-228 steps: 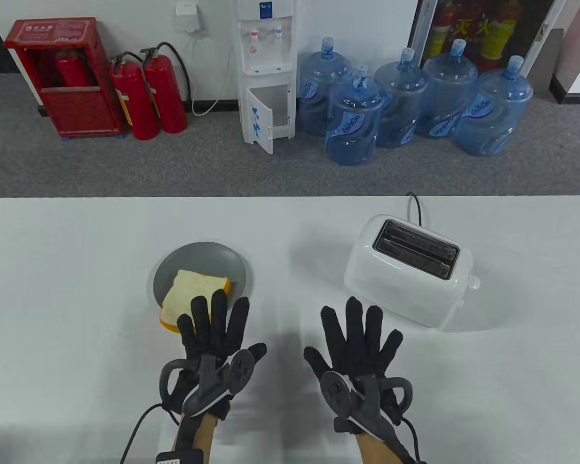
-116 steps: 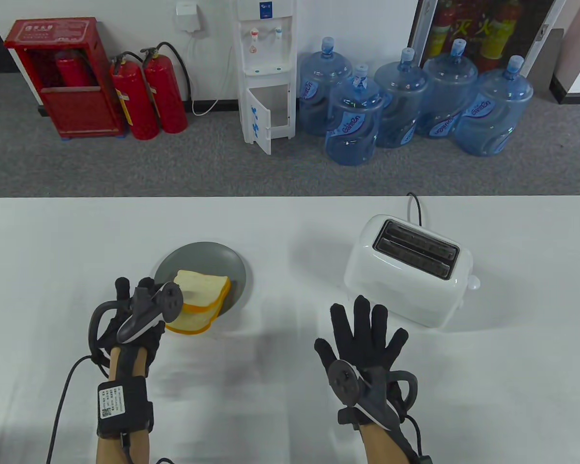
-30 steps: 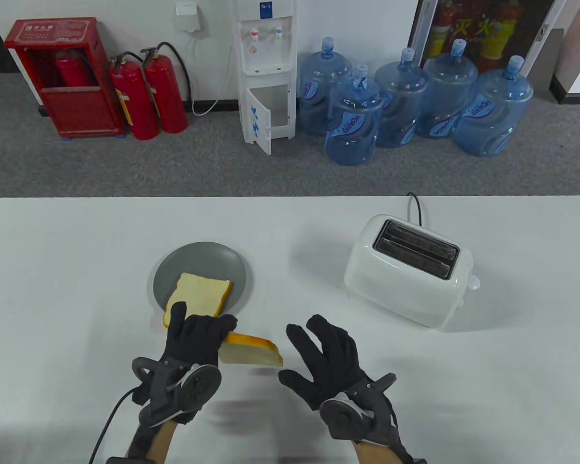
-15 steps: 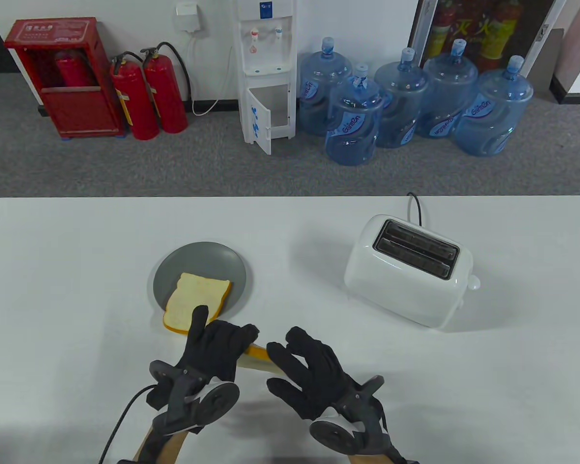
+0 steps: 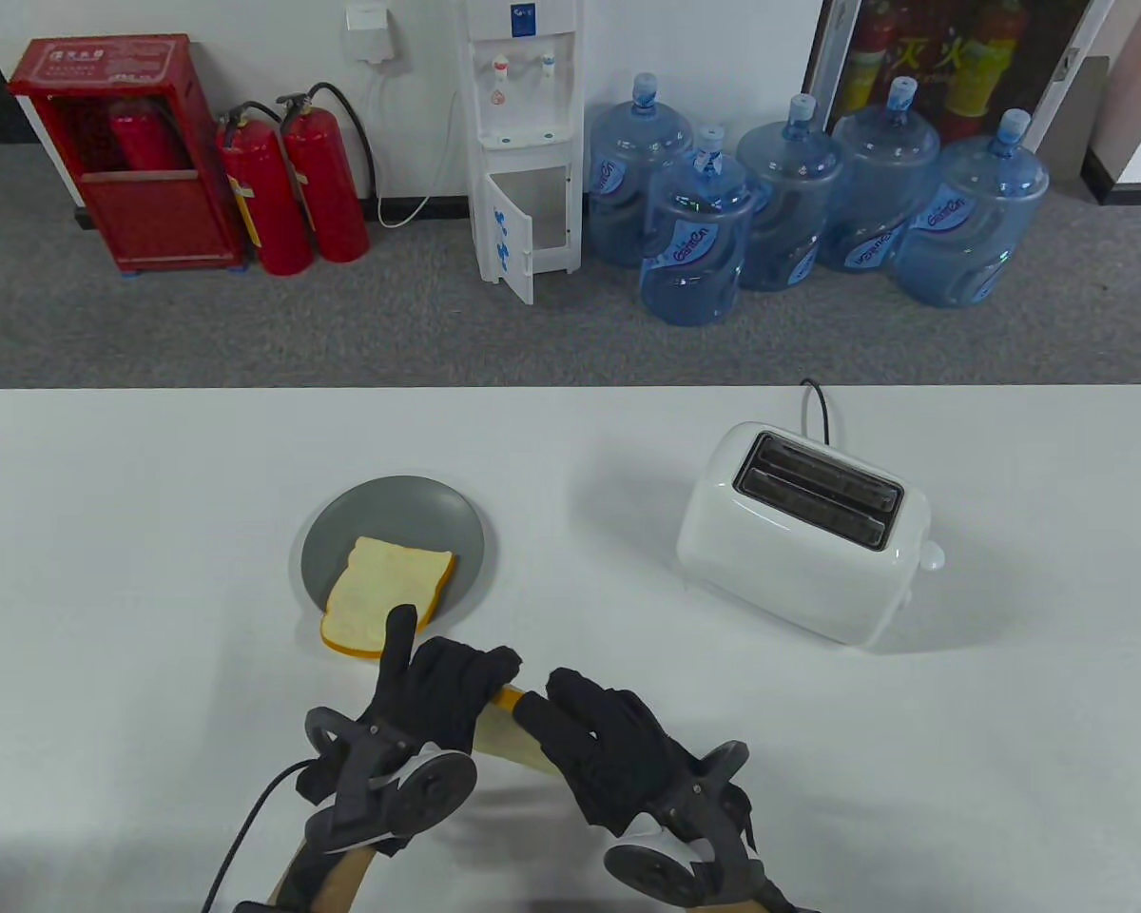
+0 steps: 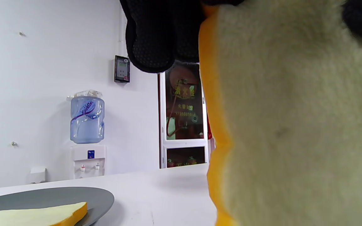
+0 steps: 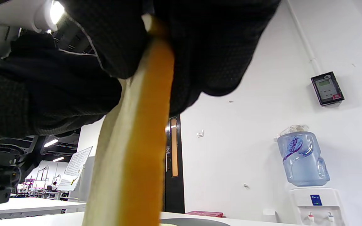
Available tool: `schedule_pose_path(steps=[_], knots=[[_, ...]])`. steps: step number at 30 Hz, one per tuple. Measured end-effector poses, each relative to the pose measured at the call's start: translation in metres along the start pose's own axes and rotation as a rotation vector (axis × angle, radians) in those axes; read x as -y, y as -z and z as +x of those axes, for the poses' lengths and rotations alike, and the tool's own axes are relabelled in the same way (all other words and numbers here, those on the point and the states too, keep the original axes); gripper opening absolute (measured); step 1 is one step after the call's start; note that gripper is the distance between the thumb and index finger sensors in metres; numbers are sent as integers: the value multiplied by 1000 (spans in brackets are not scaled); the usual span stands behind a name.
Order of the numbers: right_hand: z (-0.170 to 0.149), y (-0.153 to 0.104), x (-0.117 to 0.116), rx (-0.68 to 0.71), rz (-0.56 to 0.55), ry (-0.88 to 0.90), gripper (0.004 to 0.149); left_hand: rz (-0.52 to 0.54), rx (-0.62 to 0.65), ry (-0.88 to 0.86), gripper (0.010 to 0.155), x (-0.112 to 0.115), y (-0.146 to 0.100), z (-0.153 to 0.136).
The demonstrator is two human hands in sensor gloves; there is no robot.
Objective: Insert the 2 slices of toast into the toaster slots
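One toast slice (image 5: 506,738) with an orange crust hangs above the table's front middle, held from both ends. My left hand (image 5: 466,677) grips its left end, index finger sticking out. My right hand (image 5: 570,709) pinches its right end. The left wrist view shows the pale face of this slice (image 6: 294,125) under my left fingers (image 6: 159,37). In the right wrist view its crust edge (image 7: 137,150) sits between my right fingers (image 7: 206,47). The second slice (image 5: 385,594) lies on the grey plate (image 5: 409,504). The white toaster (image 5: 799,561) stands right, both slots (image 5: 818,490) empty.
The toaster's black cord (image 5: 818,404) runs off the table's back edge. The plate (image 6: 58,196) with the second slice (image 6: 33,216) lies just beyond my left hand. Bare white tabletop (image 5: 589,533) separates plate and toaster.
My left hand lifted the top slice off the plate and brought it to the front middle. My right hand moved left and closed on its free end in the last second.
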State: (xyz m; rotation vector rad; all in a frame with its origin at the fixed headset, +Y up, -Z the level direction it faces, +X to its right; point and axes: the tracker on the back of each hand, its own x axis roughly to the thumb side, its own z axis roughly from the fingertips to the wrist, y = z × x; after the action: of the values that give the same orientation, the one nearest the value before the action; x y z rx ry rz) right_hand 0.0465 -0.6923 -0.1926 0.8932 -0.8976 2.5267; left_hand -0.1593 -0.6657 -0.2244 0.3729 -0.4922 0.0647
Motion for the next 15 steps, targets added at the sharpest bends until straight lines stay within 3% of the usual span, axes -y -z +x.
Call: schedule_pose_path(steps=[15], knots=[[-7,-4,8,-54,-91,13,49,27,47,-134,54,2,-3,0]])
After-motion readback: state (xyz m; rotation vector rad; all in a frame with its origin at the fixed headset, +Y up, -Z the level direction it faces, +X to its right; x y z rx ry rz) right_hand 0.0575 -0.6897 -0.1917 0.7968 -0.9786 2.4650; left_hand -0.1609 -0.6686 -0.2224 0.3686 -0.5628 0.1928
